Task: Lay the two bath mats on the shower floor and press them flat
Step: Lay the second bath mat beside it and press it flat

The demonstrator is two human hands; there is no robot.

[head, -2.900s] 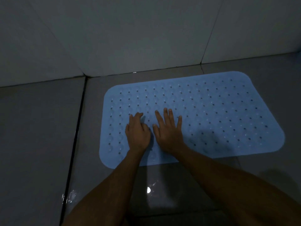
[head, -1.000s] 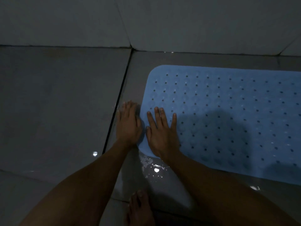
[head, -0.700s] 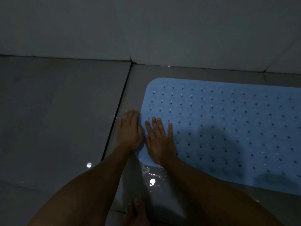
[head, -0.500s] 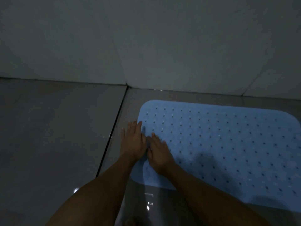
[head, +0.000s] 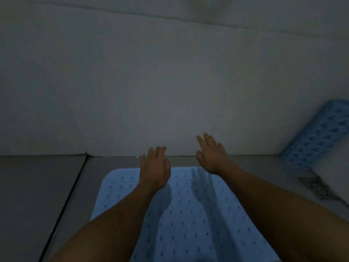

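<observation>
Two bath mats show: a pale blue mat [head: 188, 214] dotted with small holes lies flat on the shower floor [head: 37, 186] near the wall, a darker blue mat [head: 317, 137] leans at the right edge, and the left hand [head: 154, 168] and right hand [head: 211, 154] hover with fingers spread, holding nothing.

Two blue mats against dim grey tile.
The light blue bath mat [head: 188, 214] carries rows of small dark dots; at 3 o'clock, a brighter blue mat [head: 319, 137] shows a darker repeating cut-out pattern.
</observation>
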